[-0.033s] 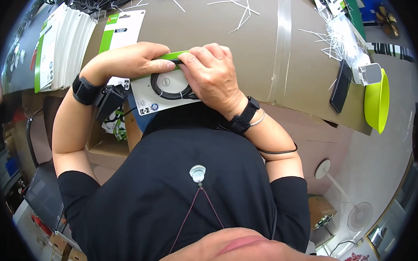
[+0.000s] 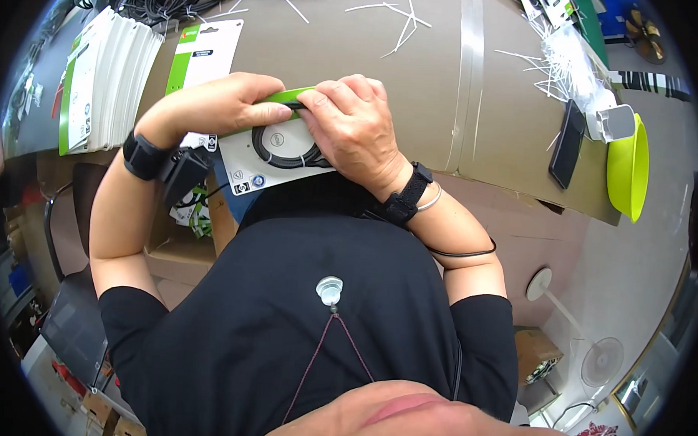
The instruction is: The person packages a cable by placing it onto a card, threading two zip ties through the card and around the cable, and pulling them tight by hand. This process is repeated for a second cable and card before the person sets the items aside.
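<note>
Both hands are closed at the top of a white-and-green backing card [image 2: 247, 177], which leans at the table's near edge. A coiled black cable [image 2: 289, 161], bound with white ties, lies against the card's face. My left hand [image 2: 234, 102] grips the card from its upper left, thumb pressed beside the cable. My right hand [image 2: 351, 114] covers the card's right side, with thumb and fingers pinching the cable near the top. The right fingers hide part of the coil. Behind my left hand another white-and-green card [image 2: 208, 55] lies flat on the table.
A stack of backing cards [image 2: 119, 87] stands at the left, with bundled black cables [image 2: 164, 0] behind. White ties [image 2: 406, 24] lie scattered at the back. A black phone [image 2: 568, 145] and a yellow-green bin [image 2: 627, 174] are at the right. An open carton [image 2: 180, 247] sits below the table.
</note>
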Demonstrator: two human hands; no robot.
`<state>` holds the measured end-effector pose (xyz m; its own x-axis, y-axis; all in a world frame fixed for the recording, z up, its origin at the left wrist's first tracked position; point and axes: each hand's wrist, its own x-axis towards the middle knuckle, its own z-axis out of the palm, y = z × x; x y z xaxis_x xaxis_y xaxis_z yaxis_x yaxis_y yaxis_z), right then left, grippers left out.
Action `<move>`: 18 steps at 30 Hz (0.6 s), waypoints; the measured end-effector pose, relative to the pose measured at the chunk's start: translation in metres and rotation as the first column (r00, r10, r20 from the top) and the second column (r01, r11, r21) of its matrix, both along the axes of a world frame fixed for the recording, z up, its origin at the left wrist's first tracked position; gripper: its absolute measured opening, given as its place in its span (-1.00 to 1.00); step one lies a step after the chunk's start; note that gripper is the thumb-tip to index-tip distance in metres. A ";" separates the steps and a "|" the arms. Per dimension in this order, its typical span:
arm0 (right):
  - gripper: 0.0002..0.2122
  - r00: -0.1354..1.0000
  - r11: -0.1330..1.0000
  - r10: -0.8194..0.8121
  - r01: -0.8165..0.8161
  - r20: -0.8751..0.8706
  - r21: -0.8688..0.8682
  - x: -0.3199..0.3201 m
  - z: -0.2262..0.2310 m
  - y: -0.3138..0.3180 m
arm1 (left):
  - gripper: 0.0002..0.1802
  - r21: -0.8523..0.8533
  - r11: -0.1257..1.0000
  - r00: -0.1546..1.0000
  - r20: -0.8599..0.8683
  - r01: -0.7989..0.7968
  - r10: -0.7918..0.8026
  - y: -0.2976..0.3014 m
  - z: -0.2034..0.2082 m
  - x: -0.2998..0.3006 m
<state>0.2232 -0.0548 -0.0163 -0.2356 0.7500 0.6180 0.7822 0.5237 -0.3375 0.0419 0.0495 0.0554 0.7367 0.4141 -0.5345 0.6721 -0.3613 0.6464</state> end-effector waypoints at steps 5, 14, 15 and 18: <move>-0.79 0.993 0.992 0.117 -0.118 -0.034 -0.035 0.009 0.039 -0.003 | -0.72 0.124 0.986 0.972 0.220 -0.111 0.082 -0.039 -0.001 -0.024; -0.58 0.792 0.706 -0.454 0.599 0.408 -0.377 0.130 0.073 0.124 | -0.79 -0.020 0.865 0.722 0.543 -0.501 0.430 -0.091 0.014 -0.049; -0.58 0.724 0.596 -0.550 0.689 0.416 -0.412 0.130 0.068 0.128 | -0.79 -0.011 0.866 0.726 0.540 -0.500 0.425 -0.095 0.017 -0.047; -0.58 0.654 0.484 -0.622 0.753 0.430 -0.446 0.137 0.051 0.142 | -0.78 -0.107 0.859 0.675 0.573 -0.501 0.465 -0.102 0.020 -0.047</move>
